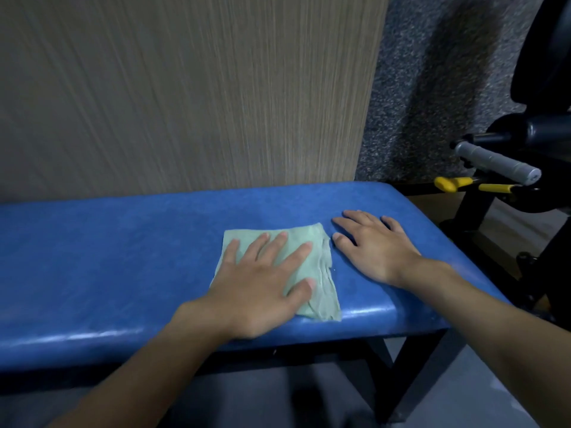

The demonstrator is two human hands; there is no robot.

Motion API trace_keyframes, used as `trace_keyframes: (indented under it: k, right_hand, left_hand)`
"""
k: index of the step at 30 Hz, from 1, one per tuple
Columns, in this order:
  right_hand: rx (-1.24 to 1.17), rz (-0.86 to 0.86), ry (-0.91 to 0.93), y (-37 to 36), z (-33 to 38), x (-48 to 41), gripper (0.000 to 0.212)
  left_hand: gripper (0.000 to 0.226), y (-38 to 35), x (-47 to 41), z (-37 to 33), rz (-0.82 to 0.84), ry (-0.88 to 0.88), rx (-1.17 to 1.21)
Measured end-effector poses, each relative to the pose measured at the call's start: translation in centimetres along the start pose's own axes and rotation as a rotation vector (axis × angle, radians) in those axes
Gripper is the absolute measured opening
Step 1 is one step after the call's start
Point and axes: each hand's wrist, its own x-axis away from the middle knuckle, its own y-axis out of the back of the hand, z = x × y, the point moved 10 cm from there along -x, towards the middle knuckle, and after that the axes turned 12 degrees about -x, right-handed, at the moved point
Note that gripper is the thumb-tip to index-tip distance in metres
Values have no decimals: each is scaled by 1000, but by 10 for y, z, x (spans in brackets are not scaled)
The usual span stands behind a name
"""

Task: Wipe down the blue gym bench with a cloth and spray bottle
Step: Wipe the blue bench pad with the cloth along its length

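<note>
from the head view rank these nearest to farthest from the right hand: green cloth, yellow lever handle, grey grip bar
From the right hand, flat on the blue padded bench:
1. Pale green folded cloth, just left of its thumb.
2. Yellow lever handle, past the bench's right end.
3. Grey textured grip bar, farther right and higher.

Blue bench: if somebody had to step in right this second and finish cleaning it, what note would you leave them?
Left hand: flat, fingers spread, pressing the green cloth onto the blue bench.
Right hand: flat on bare padding just right of the cloth, holding nothing.
The cloth lies near the bench's right end. The spray bottle is not in view.
Done: cloth in place for wiping; how much is already wiped cannot be told.
Left: probably wipe the long stretch to the left.
</note>
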Motion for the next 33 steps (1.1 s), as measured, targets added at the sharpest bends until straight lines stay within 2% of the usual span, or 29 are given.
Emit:
trace_keyframes:
  k: [4,7,11,17,21,27,33]
  right_hand:
    - [80,6,22,1,5,2,53]
    - [55,45,37,-4,6,2,53]
    - [49,65,33,-10,2,-2,54]
    - [41,49,44,-9,2,-2,54]
    - [36,34,46,-8,3,-2,54]
    - [17,25,40,-6,3,-1,53]
    - [7,7,36,-3,5,-1,51]
  left_hand:
    - [77,-1,21,-7,1,-7,8]
    - [77,-2,9,-1,23,-1,21]
    - [61,0,-40,21,24,12,42]
    - [61,-2,-147,66,45,72,55]
    - [63,4,-183,81,59,114,96]
    - [62,1,-153,70,59,101,71]
    - [61,-5,-50,34,30,20,51]
